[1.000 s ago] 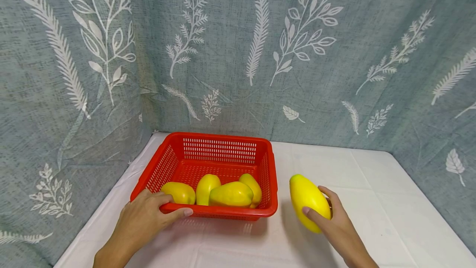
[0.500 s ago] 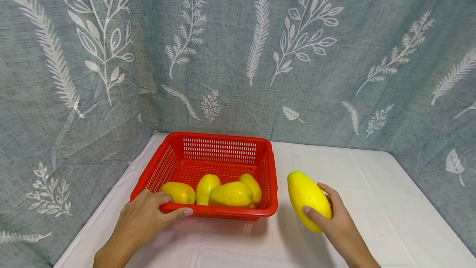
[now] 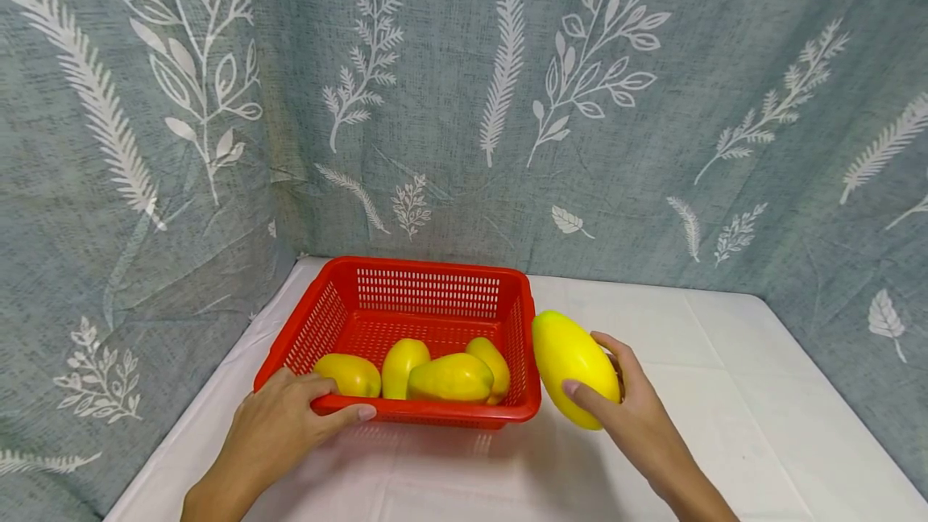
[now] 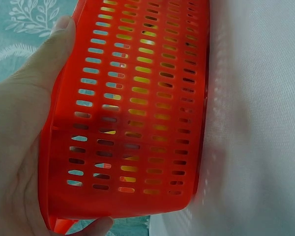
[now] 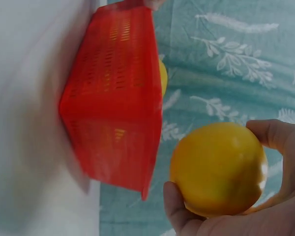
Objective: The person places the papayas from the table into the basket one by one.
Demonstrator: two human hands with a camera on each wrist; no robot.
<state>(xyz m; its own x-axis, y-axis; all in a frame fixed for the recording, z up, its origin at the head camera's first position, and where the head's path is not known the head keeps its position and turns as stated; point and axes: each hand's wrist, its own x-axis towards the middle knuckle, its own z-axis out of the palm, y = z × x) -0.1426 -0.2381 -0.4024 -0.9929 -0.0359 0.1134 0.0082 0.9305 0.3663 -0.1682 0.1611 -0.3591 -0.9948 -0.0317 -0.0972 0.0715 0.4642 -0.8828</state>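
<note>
A red plastic basket (image 3: 435, 267) with slotted walls stands on the table, and several yellow papayas (image 3: 451, 378) lie along its near side. At the near left corner, my left hand (image 3: 279, 425) grips the rim, thumb along the front; the left wrist view shows that thumb (image 4: 59, 46) against the slotted wall (image 4: 123, 123). My right hand (image 3: 638, 409) holds another yellow papaya (image 3: 573, 365), its green end tilted up and left, raised above the table by the basket's right side. Thumb and fingers wrap that papaya (image 5: 219, 169) in the right wrist view.
White cloth covers the table (image 3: 710, 393), which reaches out to the right of the basket. Behind and at both sides hangs a grey-green curtain (image 3: 449, 103) with white leaf prints.
The right hand has carried its papaya left and upward, closer to the basket's right rim. My left hand and the basket have stayed in place.
</note>
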